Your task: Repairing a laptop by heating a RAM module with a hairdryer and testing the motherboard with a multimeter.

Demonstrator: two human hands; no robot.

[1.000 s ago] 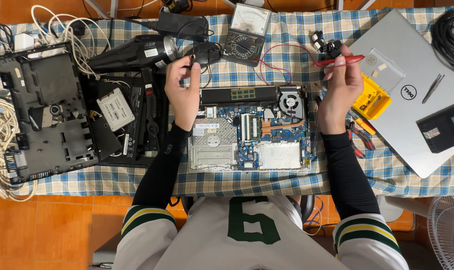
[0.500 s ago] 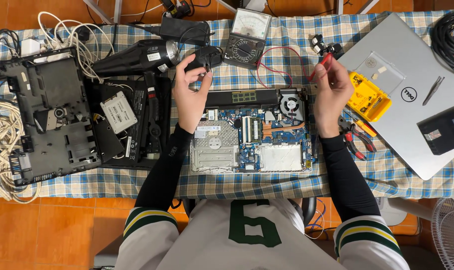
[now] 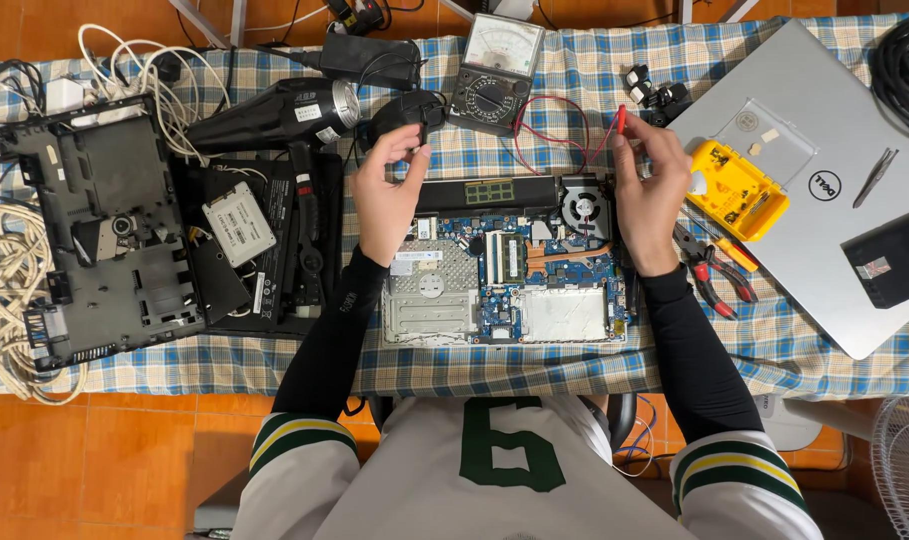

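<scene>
An opened laptop base (image 3: 444, 320) lies in front of me with its blue motherboard (image 3: 549, 265) and round fan (image 3: 584, 207) bare. My left hand (image 3: 386, 195) hovers over the board's upper left corner, fingers pinched on a thin black probe (image 3: 406, 160). My right hand (image 3: 649, 190) is beside the fan and pinches a red probe (image 3: 620, 120), tip end up. Red wire (image 3: 534, 135) loops back to the analog multimeter (image 3: 494, 85) at the far edge of the table.
A black hair dryer (image 3: 274, 112), a drive (image 3: 239, 222) and a stripped laptop shell (image 3: 94, 230) with white cables (image 3: 4, 290) lie left. Right are a silver closed laptop (image 3: 824, 130), a yellow parts box (image 3: 729, 185), pliers (image 3: 719, 275) and tweezers (image 3: 874, 175).
My right hand has shifted left toward the fan and turned the red probe from lying flat to standing up. My left hand has edged right, still pinching its probe.
</scene>
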